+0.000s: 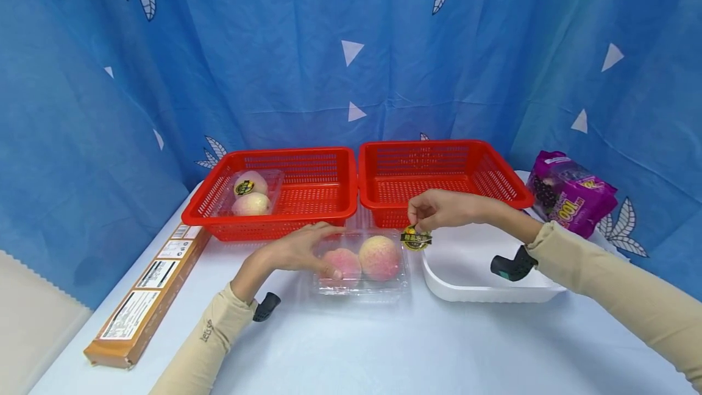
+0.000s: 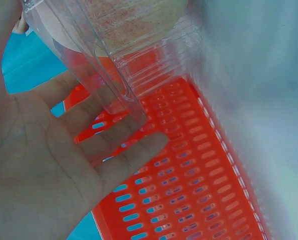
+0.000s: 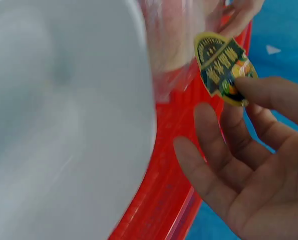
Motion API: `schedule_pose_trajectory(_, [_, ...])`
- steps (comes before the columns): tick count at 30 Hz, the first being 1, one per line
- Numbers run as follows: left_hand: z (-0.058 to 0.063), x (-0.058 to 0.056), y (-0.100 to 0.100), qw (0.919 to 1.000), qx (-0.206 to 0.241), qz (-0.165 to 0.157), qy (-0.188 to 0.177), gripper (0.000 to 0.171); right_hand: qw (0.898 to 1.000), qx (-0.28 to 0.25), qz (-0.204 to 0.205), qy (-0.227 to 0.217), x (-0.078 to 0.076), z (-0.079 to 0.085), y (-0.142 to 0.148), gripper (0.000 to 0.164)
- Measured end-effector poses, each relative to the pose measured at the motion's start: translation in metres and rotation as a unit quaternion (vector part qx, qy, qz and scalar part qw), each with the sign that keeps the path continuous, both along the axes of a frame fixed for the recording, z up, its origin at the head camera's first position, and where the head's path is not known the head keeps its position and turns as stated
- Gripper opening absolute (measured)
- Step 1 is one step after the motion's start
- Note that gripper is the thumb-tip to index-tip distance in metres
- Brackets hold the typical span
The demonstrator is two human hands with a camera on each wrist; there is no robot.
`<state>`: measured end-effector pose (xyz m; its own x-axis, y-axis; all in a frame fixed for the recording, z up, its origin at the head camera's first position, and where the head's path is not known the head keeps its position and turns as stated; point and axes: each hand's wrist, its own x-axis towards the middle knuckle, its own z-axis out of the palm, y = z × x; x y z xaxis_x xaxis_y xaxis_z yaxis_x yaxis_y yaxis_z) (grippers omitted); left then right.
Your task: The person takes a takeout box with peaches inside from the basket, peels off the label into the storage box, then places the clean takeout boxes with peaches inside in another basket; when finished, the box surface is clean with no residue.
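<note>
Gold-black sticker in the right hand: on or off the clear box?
Off. The right hand pinches the sticker up by the clear box's right edge.

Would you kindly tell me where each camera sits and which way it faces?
Head: worn on the head, facing forward and down over the table; left grip, right grip and beige sleeves show.
Left wrist: worn there, facing the clear box and a red basket; left grip shows.
Right wrist: worn there, facing the label and white tub; right grip shows, left grip partly.
Shared: head and right wrist both show the label and white tub.
</note>
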<state>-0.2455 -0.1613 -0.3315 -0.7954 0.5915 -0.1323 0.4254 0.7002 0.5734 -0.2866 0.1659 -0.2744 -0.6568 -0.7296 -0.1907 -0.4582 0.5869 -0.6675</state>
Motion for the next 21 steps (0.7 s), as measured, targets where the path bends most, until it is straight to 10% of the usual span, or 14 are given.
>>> schedule_pose_trajectory(21, [0.000, 0.001, -0.001, 0.9999, 0.004, 0.009, -0.010, 0.089, 0.978, 0.165, -0.021, -0.130, -0.020, -0.024, 0.044, 0.017])
